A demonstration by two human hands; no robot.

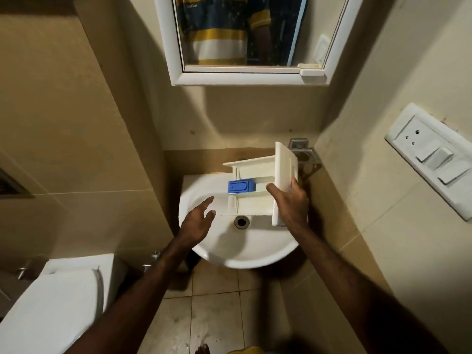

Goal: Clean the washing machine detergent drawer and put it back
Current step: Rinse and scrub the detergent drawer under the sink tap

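While the white detergent drawer [258, 186] is hanging over the wash basin [229, 254], the right hand [291, 203] is gripping it by its front panel [284, 180], fingers [272, 189] curling over the panel's inner face and the thumb lying on the outer side. The drawer is lying roughly level, with its open compartments facing up and its panel end toward the right wall. A blue insert [241, 187] is sitting in the middle compartment, at the drawer's left end. The left hand [198, 221] is hovering above the basin's left half, just beside the drawer's near left corner, with its fingers [207, 203] spread loosely and holding nothing; whether a fingertip is touching the drawer cannot be told. The drain [241, 222] is showing in the basin just below the drawer's near edge. Behind the panel, a metal holder [302, 152] is fixed to the wall. Above the basin a white-framed mirror [252, 34] is reflecting a striped shirt. A switch plate [431, 159] with a socket is sitting on the right wall, and a white toilet [56, 297] is standing at lower left on the tiled floor [217, 315].
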